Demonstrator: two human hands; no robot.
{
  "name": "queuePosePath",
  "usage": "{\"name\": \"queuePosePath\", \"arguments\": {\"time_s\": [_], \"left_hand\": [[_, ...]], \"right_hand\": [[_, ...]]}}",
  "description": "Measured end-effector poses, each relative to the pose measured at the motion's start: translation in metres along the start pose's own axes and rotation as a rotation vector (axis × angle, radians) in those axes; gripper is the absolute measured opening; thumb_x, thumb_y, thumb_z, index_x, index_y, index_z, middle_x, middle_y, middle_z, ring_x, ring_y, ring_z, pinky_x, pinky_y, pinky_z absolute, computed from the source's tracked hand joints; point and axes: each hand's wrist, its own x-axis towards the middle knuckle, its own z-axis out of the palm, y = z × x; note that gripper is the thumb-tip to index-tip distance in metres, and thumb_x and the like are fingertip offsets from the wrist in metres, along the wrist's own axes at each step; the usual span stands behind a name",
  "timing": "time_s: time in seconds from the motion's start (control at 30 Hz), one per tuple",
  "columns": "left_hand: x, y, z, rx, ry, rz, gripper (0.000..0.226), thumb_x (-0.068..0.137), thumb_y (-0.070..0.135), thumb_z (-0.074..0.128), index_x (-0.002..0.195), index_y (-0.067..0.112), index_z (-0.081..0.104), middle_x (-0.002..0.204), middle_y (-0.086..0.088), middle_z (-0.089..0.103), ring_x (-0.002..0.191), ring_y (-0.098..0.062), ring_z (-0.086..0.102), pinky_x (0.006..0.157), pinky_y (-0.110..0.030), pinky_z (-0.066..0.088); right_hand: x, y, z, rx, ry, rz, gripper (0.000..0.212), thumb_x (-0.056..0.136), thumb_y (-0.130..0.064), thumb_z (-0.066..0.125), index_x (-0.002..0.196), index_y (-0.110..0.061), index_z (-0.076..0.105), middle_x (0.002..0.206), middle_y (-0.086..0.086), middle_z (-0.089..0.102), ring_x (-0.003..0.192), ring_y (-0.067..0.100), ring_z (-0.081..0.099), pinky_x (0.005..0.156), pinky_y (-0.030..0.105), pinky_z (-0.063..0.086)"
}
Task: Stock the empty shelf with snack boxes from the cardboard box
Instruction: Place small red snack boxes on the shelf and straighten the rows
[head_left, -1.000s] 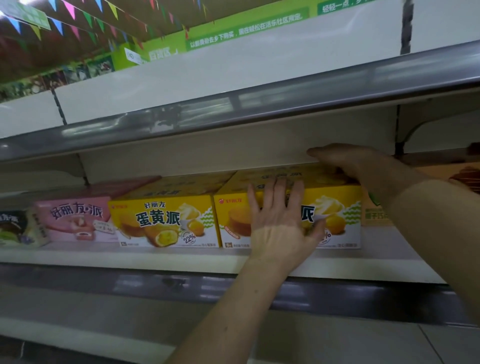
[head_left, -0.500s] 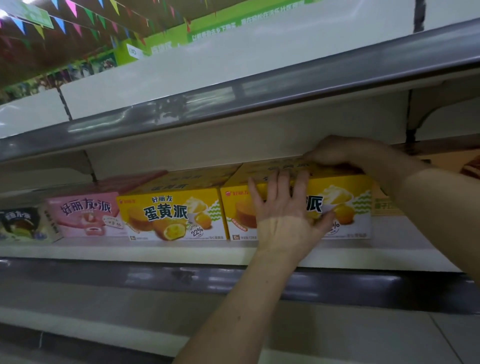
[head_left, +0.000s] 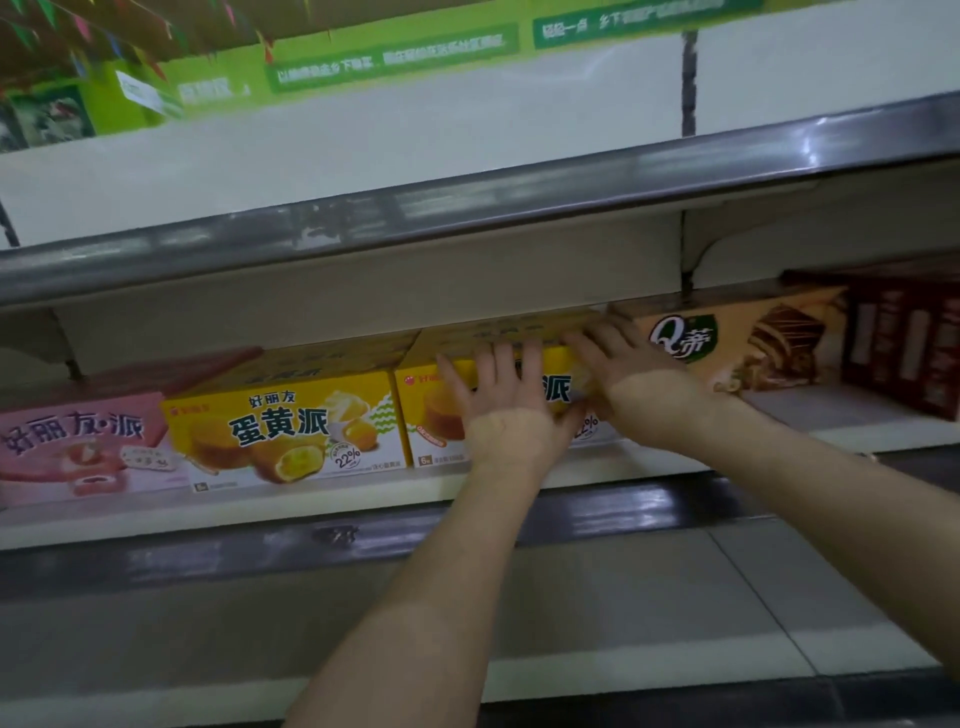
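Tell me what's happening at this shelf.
A person is stocking snack boxes. The left hand and right hand press flat on the front of the right yellow box on the shelf. A matching yellow box stands at its left, then a pink box; a tan box stands at its right.

slim gap above yellow boxes (head_left: 291, 431)

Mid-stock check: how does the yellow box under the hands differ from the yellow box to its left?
The right yellow box has the left hand and right hand flat against its front, hiding much of its print; the left yellow box is untouched, its front fully visible. The right yellow box neighbours the tan box; the left yellow box sits beside the pink box. Both share the same yellow design and stand front-out on the shelf.
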Motion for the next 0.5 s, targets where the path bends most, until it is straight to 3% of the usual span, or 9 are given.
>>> {"name": "queuePosePath", "arguments": {"time_s": [0.13,0.3,0.4,0.5], "left_hand": [[-0.003,-0.004,-0.006,0.016,-0.015,0.053,0.085,0.087,0.073,0.039,0.149,0.017,0.025,0.145,-0.012,0.036,0.133,-0.03,0.034,0.11,-0.068,0.006],[0.003,0.0,-0.02,0.055,-0.135,0.038,0.081,0.089,0.066,0.042,0.149,0.017,0.021,0.146,-0.014,0.032,0.136,-0.031,0.029,0.111,-0.066,0.01],[0.015,0.019,-0.034,-0.072,-0.159,-0.021,0.075,0.09,0.058,0.047,0.146,0.012,0.028,0.147,-0.014,0.034,0.138,-0.03,0.027,0.113,-0.055,0.013],[0.026,0.05,-0.042,-0.267,-0.109,0.05,0.073,0.093,0.045,0.052,0.15,0.01,0.022,0.157,-0.01,0.022,0.145,-0.026,0.015,0.116,-0.044,0.013]], "right_hand": [[-0.023,0.0,-0.015,0.044,-0.017,0.075,0.068,0.095,-0.033,0.05,0.152,-0.019,0.016,0.159,0.008,0.011,0.148,0.025,0.004,0.115,0.045,0.021],[-0.066,0.027,-0.027,-0.027,-0.097,0.175,0.062,0.096,-0.029,0.049,0.15,-0.021,0.019,0.158,0.008,0.014,0.144,0.028,0.015,0.112,0.041,0.022],[-0.076,0.05,-0.032,-0.023,-0.148,0.255,0.057,0.095,-0.029,0.05,0.147,-0.019,0.028,0.154,0.009,0.023,0.141,0.028,0.022,0.11,0.04,0.025],[-0.073,0.069,-0.032,0.025,-0.21,0.294,0.056,0.096,-0.03,0.049,0.147,-0.018,0.029,0.152,0.011,0.026,0.14,0.031,0.023,0.11,0.043,0.026]]}}
